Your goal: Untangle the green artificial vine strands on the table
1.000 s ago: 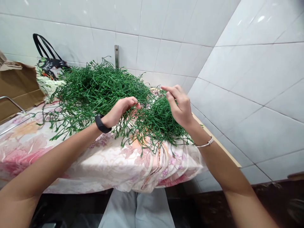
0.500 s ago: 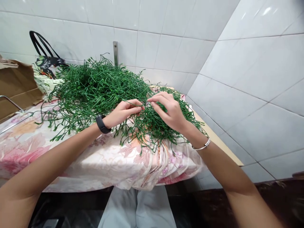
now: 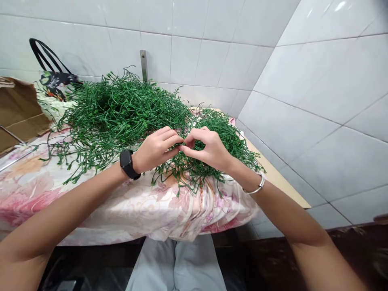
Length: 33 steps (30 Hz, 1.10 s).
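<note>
Fingertips of left hand (image 3: 156,147) and right hand (image 3: 209,149) are pinching one green sprig (image 3: 182,146) together, with large sprig heap (image 3: 121,113) remaining unworked.

Left hand (image 3: 156,148), black watch (image 3: 127,163) at the wrist, and right hand (image 3: 209,148), silver bangle (image 3: 256,186) at the wrist, met fingertip to fingertip over a small heap of green plastic sprigs (image 3: 212,141), the fingers pinched on a thin stem between them. A larger heap of the same sprigs (image 3: 115,113) lay just behind, to the left. Both rested on a floral cloth (image 3: 136,206) that covered the surface. A brown cardboard box (image 3: 18,109) and a black-handled patterned bag (image 3: 54,79) stood at far left against the white tiled wall (image 3: 212,40).
</note>
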Each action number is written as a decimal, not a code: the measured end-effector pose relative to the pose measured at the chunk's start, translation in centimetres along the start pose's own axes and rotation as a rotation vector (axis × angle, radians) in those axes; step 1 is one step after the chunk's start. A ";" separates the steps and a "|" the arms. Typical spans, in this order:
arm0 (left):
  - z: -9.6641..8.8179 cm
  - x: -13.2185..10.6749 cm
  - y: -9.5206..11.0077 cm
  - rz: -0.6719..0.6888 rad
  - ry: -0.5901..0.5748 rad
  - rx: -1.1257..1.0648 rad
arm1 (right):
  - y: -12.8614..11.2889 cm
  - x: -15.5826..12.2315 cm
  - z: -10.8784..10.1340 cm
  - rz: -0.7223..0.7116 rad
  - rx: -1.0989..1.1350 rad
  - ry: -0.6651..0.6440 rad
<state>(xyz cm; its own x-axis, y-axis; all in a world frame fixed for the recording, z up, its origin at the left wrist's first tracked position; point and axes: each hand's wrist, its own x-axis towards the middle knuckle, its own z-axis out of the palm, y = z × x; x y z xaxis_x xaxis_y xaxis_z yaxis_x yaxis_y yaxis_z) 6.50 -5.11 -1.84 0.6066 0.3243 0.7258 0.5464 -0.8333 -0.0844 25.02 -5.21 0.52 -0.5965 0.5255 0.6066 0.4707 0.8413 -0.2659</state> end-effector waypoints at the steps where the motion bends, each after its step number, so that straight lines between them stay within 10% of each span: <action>1: -0.1 0.0 0.0 -0.022 0.009 -0.008 | 0.0 0.0 -0.1 -0.005 0.009 0.006; 15: -1.5 0.7 0.9 -0.265 0.202 -0.047 | 0.3 0.0 -0.2 0.041 0.374 0.101; 33: -1.0 0.5 0.6 -0.464 -0.048 -0.464 | 0.6 0.0 0.0 0.016 0.220 0.025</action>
<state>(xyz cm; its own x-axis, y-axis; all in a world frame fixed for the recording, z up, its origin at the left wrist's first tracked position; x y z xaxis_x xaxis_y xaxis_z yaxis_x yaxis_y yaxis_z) 6.57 -5.92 -0.81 0.3986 0.7071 0.5840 0.4586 -0.7052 0.5408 25.29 -4.66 0.33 -0.5723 0.5380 0.6189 0.3250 0.8417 -0.4312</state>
